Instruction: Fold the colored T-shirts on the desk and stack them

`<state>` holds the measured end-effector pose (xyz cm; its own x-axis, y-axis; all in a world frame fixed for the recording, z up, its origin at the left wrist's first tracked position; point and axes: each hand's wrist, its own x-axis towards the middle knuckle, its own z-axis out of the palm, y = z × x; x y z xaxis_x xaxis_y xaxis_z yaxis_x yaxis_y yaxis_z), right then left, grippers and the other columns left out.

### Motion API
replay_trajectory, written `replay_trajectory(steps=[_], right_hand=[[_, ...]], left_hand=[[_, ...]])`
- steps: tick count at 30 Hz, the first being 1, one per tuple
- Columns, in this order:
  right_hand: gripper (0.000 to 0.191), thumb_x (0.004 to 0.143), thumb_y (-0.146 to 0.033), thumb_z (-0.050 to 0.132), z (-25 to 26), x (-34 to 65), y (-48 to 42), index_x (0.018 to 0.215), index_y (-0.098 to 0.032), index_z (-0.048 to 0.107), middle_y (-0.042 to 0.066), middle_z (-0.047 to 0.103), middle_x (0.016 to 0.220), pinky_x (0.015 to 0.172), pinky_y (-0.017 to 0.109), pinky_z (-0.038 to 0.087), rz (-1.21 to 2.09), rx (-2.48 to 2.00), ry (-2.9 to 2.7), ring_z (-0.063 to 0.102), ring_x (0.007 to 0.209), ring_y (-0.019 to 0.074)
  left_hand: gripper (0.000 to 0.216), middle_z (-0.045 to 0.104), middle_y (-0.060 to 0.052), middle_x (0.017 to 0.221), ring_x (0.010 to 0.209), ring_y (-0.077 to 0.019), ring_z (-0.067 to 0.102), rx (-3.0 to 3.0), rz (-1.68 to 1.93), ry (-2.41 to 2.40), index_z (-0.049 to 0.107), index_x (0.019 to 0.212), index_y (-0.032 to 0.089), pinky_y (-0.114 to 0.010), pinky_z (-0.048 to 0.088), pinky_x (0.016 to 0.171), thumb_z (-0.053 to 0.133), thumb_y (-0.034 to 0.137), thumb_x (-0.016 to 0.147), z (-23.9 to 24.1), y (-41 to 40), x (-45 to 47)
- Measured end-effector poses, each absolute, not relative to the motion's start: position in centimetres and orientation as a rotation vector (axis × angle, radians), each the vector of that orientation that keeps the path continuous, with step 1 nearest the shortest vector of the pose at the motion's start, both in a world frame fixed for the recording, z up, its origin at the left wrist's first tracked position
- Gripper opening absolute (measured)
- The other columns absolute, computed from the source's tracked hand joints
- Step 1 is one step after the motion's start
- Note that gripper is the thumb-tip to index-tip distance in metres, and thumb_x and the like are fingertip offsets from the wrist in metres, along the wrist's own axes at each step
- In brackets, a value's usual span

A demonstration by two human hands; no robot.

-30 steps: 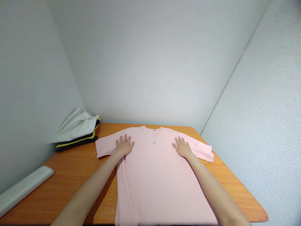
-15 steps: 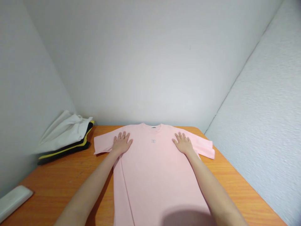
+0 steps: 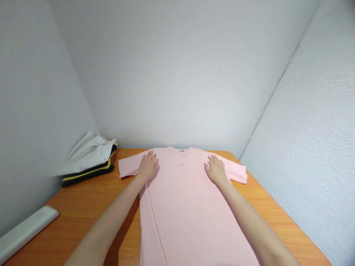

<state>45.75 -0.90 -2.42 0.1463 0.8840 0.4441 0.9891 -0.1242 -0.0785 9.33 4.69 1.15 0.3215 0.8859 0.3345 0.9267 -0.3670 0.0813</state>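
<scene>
1. Left grip (image 3: 149, 168): a bare human hand with slim fingers; the nails are too small to make out.
2. Left forearm (image 3: 113, 218): bare and smooth, narrow at the wrist, widening towards the near edge.
3. Right grip (image 3: 216, 170): also a bare hand, slender-fingered.
4. Right forearm (image 3: 249, 218): bare up to the near edge, tapering evenly to a thin wrist.

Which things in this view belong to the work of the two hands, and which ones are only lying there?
In the work:
- pink shirt, spread out front up
- left hand and right hand, both on the shirt's upper part
- table, under the shirt

Only lying there, apparently:
- cloth pile, far left
- white bar, near left
</scene>
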Motion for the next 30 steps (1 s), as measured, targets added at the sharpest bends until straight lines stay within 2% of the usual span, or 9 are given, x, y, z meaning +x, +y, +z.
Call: replay_trajectory(steps=[2, 4, 7, 11, 15, 18, 21, 25, 30], right_hand=[[0.045, 0.094, -0.037, 0.039, -1.9, 46.1, -4.2, 0.131, -0.013, 0.050, 0.017, 0.049, 0.137, 0.107, 0.043, 0.029, -0.336, -2.010, -1.747, 0.043, 0.128, 0.0279], [0.042, 0.093, -0.039, 0.039, -1.7, 47.2, -8.4, 0.124, -0.015, 0.054, 0.015, 0.056, 0.129, 0.101, 0.040, 0.035, -0.241, -1.944, -1.739, 0.051, 0.119, 0.0271], [0.038, 0.091, -0.045, 0.039, -1.9, 49.7, -15.6, 0.109, -0.018, 0.060, 0.012, 0.063, 0.116, 0.093, 0.038, 0.041, -0.149, -1.908, -1.714, 0.057, 0.108, 0.0273], [0.038, 0.088, -0.054, 0.043, -3.4, 51.9, -24.5, 0.084, -0.023, 0.064, 0.009, 0.068, 0.089, 0.077, 0.039, 0.044, -0.084, -2.053, -1.562, 0.062, 0.085, 0.0281], [0.039, 0.088, -0.053, 0.042, -4.8, 50.5, -30.3, 0.063, -0.025, 0.055, 0.006, 0.062, 0.068, 0.063, 0.037, 0.040, -0.065, -2.199, -1.451, 0.057, 0.066, 0.0254], [0.042, 0.089, -0.052, 0.040, -4.5, 48.2, -32.3, 0.060, -0.025, 0.050, 0.005, 0.059, 0.065, 0.061, 0.036, 0.035, -0.117, -2.292, -1.389, 0.054, 0.063, 0.0243], [0.038, 0.089, -0.052, 0.043, -3.7, 46.6, -32.6, 0.067, -0.024, 0.055, 0.006, 0.060, 0.070, 0.063, 0.035, 0.033, -0.191, -2.359, -1.311, 0.054, 0.068, 0.0253], [0.032, 0.089, -0.048, 0.043, -3.5, 46.2, -32.3, 0.072, -0.024, 0.055, 0.006, 0.061, 0.073, 0.066, 0.034, 0.033, -0.176, -2.349, -1.288, 0.055, 0.073, 0.0258], [0.029, 0.092, -0.046, 0.036, -4.0, 46.8, -32.0, 0.074, -0.025, 0.044, 0.003, 0.059, 0.071, 0.067, 0.033, 0.038, 0.038, -2.139, -1.246, 0.057, 0.070, 0.0228]], left_hand=[[0.043, 0.045, -0.020, 0.142, 0.131, -0.0290, 0.041, -2.388, -0.573, -1.740, 0.047, 0.130, 0.004, -0.038, 0.028, 0.106, 0.032, 0.028, 0.098, 2.4, 2.2, 8.4], [0.039, 0.060, -0.020, 0.121, 0.114, -0.0274, 0.056, -2.320, -0.559, -1.888, 0.055, 0.118, 0.004, -0.036, 0.038, 0.095, 0.034, 0.028, 0.097, 3.0, -0.7, 6.6], [0.040, 0.070, -0.016, 0.096, 0.094, -0.0262, 0.065, -2.261, -0.414, -2.177, 0.064, 0.093, 0.011, -0.033, 0.044, 0.081, 0.031, 0.034, 0.096, 2.9, -5.9, 3.2], [0.054, 0.072, -0.016, 0.092, 0.090, -0.0284, 0.067, -2.317, -0.192, -2.419, 0.066, 0.084, 0.015, -0.036, 0.045, 0.076, 0.021, 0.042, 0.097, 1.8, -13.5, 1.3], [0.058, 0.073, -0.018, 0.095, 0.095, -0.0309, 0.067, -2.456, -0.046, -2.439, 0.068, 0.084, 0.016, -0.040, 0.045, 0.082, 0.017, 0.041, 0.097, 1.3, -18.5, 3.7], [0.061, 0.072, -0.018, 0.094, 0.095, -0.0340, 0.067, -2.504, -0.005, -2.462, 0.067, 0.083, 0.017, -0.044, 0.046, 0.082, 0.017, 0.050, 0.095, 1.3, -19.7, 5.6], [0.054, 0.072, -0.016, 0.091, 0.093, -0.0349, 0.067, -2.548, -0.013, -2.471, 0.062, 0.082, 0.019, -0.044, 0.047, 0.080, 0.025, 0.057, 0.091, 0.8, -19.7, 6.4], [0.043, 0.071, -0.012, 0.090, 0.095, -0.0330, 0.066, -2.622, -0.299, -2.437, 0.056, 0.083, 0.022, -0.042, 0.048, 0.083, 0.029, 0.055, 0.088, -0.7, -19.0, 5.4], [0.048, 0.068, -0.002, 0.079, 0.087, -0.0240, 0.067, -2.515, -1.075, -2.510, 0.048, 0.079, 0.025, -0.029, 0.052, 0.076, 0.033, 0.070, 0.080, -2.0, -18.5, 2.2]])
